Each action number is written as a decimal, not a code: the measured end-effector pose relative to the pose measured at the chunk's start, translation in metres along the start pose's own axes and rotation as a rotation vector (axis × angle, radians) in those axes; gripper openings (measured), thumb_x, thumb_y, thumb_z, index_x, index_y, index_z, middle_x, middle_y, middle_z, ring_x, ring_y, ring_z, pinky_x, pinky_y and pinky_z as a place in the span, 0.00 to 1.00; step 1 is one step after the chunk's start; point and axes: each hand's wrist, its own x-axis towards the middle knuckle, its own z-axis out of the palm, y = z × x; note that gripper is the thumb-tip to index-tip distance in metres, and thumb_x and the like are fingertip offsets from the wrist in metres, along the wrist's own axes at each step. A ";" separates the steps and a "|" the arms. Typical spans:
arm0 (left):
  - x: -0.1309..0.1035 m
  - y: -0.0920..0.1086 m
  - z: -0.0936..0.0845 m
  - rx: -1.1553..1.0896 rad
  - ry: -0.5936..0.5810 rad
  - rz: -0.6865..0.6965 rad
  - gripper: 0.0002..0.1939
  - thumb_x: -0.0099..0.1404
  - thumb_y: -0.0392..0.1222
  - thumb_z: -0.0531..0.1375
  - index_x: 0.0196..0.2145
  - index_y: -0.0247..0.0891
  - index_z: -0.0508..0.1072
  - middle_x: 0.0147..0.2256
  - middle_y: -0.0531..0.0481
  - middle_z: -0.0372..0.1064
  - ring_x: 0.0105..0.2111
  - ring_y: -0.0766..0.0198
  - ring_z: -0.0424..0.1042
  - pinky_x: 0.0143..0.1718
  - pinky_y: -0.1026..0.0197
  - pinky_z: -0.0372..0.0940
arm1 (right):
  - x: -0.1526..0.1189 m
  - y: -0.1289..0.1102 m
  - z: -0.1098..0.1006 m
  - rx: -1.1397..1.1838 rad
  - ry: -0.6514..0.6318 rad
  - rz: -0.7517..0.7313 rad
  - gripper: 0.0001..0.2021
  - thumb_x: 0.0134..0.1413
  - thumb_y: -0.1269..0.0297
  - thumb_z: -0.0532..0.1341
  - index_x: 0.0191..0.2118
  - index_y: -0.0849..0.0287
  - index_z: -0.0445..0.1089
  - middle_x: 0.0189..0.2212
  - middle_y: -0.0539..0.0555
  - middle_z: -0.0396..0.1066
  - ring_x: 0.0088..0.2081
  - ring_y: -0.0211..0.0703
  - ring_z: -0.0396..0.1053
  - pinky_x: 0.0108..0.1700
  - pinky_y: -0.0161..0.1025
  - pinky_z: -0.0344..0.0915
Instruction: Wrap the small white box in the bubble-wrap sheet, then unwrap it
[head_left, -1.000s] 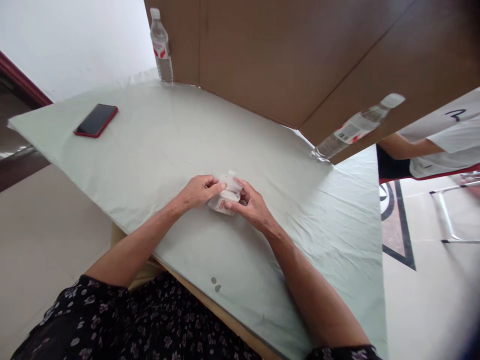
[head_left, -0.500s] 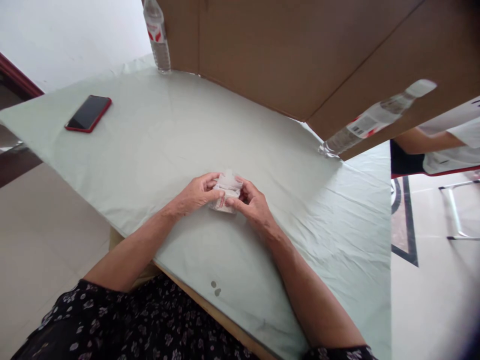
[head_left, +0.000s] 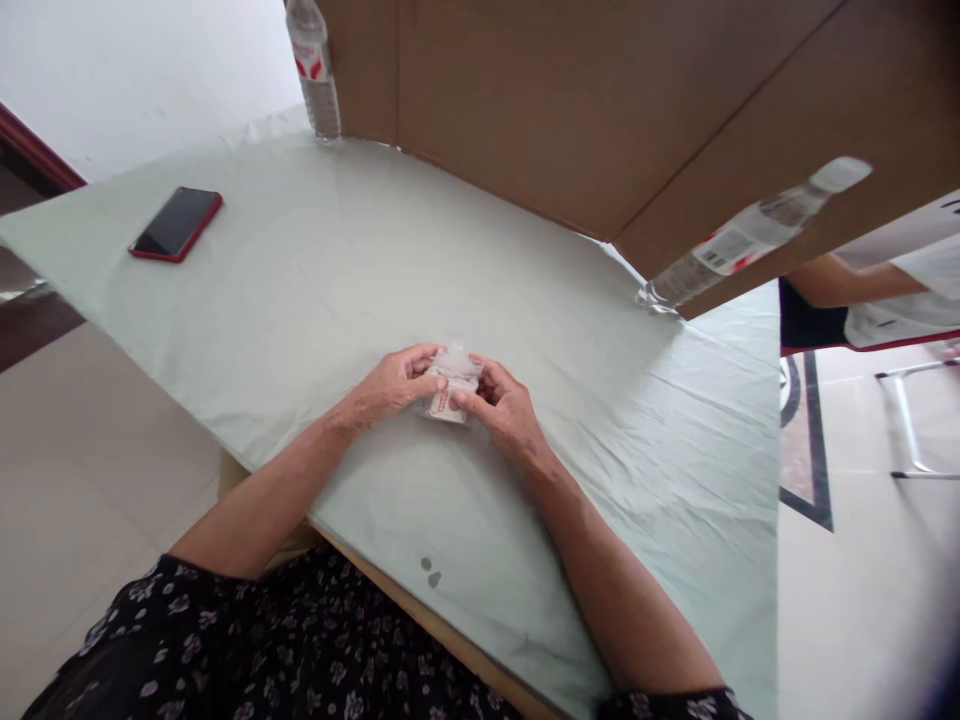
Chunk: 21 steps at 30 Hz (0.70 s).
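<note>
A small white box point(head_left: 449, 406) with red print and a raised flap at its far end is held between my two hands, over the table near its front edge. My left hand point(head_left: 397, 386) grips its left side, thumb on the near face and fingers curled behind. On the other side my right hand point(head_left: 508, 404) is closed on the box, its thumb pressed on the front face. The fingertips behind the box are partly hidden. Whether anything lies inside the box I cannot tell.
A pale green cloth point(head_left: 300, 270) covers the table. At the left lies a phone point(head_left: 178, 224) with a red case. One water bottle point(head_left: 315, 75) and another bottle point(head_left: 750, 240) stand against a large brown cardboard panel point(head_left: 517, 100). Another person's arm point(head_left: 855, 282) shows at the right.
Both hands stay on the box, which has tilted slightly so its printed face shows more clearly. Otherwise the scene looks the same.
</note>
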 end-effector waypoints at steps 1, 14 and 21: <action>0.000 0.001 0.000 -0.001 0.000 -0.003 0.37 0.56 0.46 0.67 0.60 0.29 0.66 0.51 0.36 0.75 0.52 0.49 0.74 0.50 0.54 0.67 | 0.000 0.000 0.000 0.014 0.006 0.003 0.36 0.47 0.45 0.70 0.59 0.57 0.66 0.40 0.54 0.76 0.39 0.47 0.73 0.43 0.45 0.69; -0.005 0.004 0.002 -0.006 0.014 -0.022 0.38 0.54 0.39 0.67 0.62 0.31 0.63 0.53 0.36 0.74 0.53 0.51 0.74 0.51 0.55 0.67 | -0.001 0.000 0.002 0.018 0.020 0.004 0.37 0.46 0.46 0.71 0.59 0.57 0.67 0.40 0.54 0.76 0.38 0.45 0.73 0.40 0.43 0.69; -0.004 0.007 0.003 0.006 0.022 -0.037 0.40 0.53 0.40 0.67 0.62 0.30 0.63 0.51 0.35 0.75 0.53 0.49 0.74 0.51 0.53 0.67 | -0.002 -0.002 0.003 0.007 0.044 0.011 0.37 0.45 0.47 0.71 0.60 0.59 0.66 0.39 0.54 0.76 0.37 0.44 0.71 0.39 0.42 0.67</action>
